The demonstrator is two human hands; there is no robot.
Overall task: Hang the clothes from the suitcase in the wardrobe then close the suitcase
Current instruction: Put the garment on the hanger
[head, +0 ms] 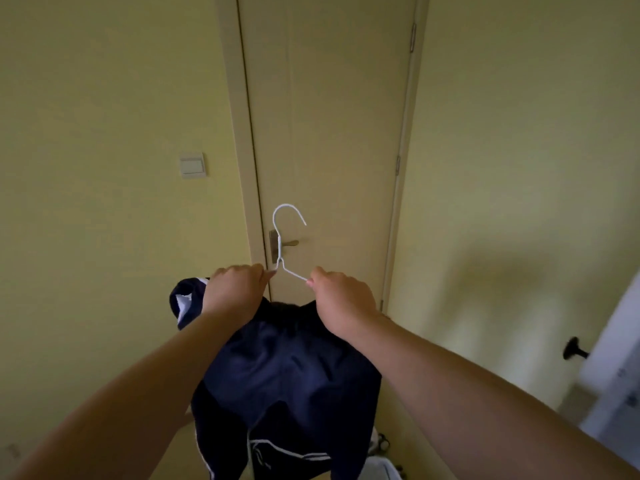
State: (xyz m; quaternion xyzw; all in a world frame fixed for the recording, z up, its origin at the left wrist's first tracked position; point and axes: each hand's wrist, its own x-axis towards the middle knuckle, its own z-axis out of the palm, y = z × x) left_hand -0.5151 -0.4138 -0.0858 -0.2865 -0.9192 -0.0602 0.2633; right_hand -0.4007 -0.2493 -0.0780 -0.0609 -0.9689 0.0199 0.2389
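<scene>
The fingers of the left hand [232, 293] are curled shut on one shoulder of the white wire hanger [284, 244]; the right hand [341, 299] pinches the other. A dark navy garment [287, 375] with white stripes drapes from the hanger, held up in front of the closed door [332, 133], hook uppermost.

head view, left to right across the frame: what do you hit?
light switch → left hand → white hanger → right hand → door hinges → black wall knob. The navy garment hangs below both hands, so it's left out.
</scene>
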